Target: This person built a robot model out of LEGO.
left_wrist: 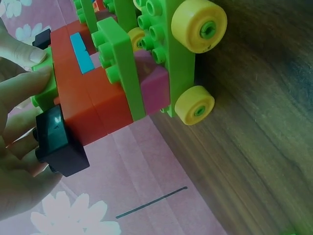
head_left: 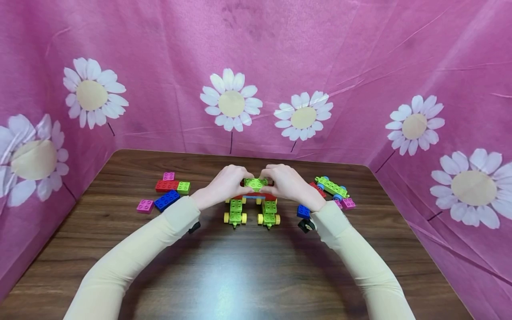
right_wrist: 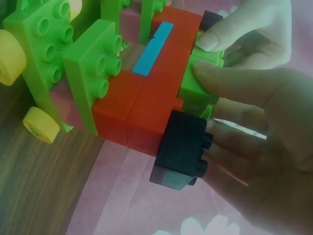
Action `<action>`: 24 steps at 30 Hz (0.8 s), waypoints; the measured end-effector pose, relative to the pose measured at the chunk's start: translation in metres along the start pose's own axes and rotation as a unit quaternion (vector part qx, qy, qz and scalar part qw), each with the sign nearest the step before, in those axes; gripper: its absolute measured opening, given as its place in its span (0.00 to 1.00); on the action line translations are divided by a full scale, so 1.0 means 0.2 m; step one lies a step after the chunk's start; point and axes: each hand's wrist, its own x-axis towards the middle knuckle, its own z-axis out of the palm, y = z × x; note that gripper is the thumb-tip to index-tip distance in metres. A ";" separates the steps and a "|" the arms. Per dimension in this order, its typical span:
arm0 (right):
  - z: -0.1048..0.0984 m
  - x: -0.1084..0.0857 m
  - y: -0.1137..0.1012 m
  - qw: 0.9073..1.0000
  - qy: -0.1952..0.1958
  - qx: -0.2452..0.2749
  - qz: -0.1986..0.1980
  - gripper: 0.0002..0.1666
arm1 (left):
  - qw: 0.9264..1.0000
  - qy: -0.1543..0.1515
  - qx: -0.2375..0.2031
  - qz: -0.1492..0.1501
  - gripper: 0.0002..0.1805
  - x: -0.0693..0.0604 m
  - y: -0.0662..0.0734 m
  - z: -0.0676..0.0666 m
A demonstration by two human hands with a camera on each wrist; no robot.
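A block structure stands in the middle of the table, with stacked red bricks [left_wrist: 93,98] on two green wheeled bases [head_left: 235,215] that have yellow wheels [right_wrist: 41,125]. Green plates [right_wrist: 93,73] and a flat blue piece [right_wrist: 153,49] show on it. Two light green bricks [head_left: 256,183] sit side by side at the top. My left hand [head_left: 229,180] pinches one of these and my right hand [head_left: 285,181] pinches the other, thumbs on the near faces. A black brick [left_wrist: 58,142] juts out at each end, close to my lower fingers.
Left on the table lie pink [head_left: 145,206], red [head_left: 166,186], blue [head_left: 167,200] and green [head_left: 184,187] bricks. To the right are a green wheeled base [head_left: 332,186] with blue wheels, a blue brick [head_left: 303,211], pink bricks [head_left: 349,203] and a red one. A flowered pink cloth [head_left: 256,53] hangs behind.
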 end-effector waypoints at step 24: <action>0.01 -0.06 0.11 0.997 0.010 0.076 0.017 0.19 | 0.999 -0.038 0.001 -0.017 0.22 0.01 0.01 0.00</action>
